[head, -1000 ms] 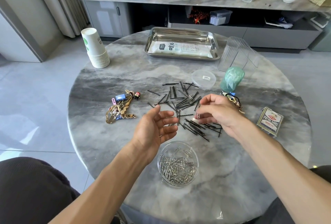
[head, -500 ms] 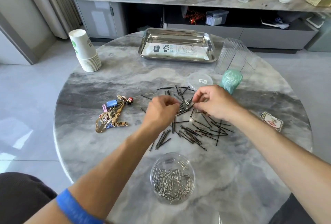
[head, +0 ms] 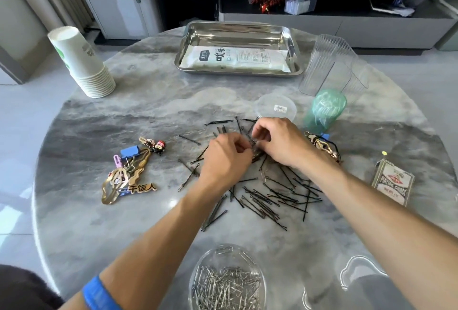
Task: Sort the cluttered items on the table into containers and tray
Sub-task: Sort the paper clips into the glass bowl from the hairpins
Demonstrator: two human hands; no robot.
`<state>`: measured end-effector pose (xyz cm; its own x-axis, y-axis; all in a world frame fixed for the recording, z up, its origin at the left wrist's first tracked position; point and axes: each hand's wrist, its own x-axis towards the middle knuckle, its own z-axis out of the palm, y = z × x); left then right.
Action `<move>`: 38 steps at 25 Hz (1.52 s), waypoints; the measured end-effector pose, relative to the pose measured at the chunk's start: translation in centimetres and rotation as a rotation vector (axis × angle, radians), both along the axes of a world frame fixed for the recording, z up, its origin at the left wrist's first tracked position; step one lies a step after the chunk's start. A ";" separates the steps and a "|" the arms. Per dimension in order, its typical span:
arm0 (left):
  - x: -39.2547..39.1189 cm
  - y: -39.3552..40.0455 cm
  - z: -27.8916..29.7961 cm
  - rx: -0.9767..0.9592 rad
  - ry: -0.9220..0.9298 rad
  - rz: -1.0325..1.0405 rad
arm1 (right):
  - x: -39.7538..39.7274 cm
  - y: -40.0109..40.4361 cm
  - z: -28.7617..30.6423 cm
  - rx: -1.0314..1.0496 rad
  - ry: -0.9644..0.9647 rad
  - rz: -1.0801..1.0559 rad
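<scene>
Several black hairpins [head: 270,195] lie scattered over the middle of the round marble table [head: 153,101]. My left hand [head: 225,161] and my right hand [head: 280,141] meet above the pile, fingers curled and pinching hairpins between them. A clear round tub of paper clips [head: 226,282] stands at the near edge. A steel tray [head: 238,34] with a white packet [head: 235,58] in it sits at the far side. A clear lid [head: 276,108] lies just beyond my right hand.
A stack of paper cups [head: 81,64] stands far left. Decorative hair clips [head: 131,170] lie at the left. A green cup [head: 324,108] and clear ribbed containers [head: 329,64] stand far right. More clips [head: 322,146] and a playing-card box [head: 392,184] lie at the right.
My left hand, open a second ago, has moved forward to the pile and curled its fingers onto hairpins beside my right hand. The view has moved closer to the table.
</scene>
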<state>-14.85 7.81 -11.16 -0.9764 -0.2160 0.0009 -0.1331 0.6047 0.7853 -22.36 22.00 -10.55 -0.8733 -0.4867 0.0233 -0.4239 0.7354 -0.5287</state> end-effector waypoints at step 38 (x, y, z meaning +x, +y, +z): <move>0.8 1.2 4.5 0.044 0.207 -0.162 | 7.4 0.8 3.6 -1.470 -1.036 -0.953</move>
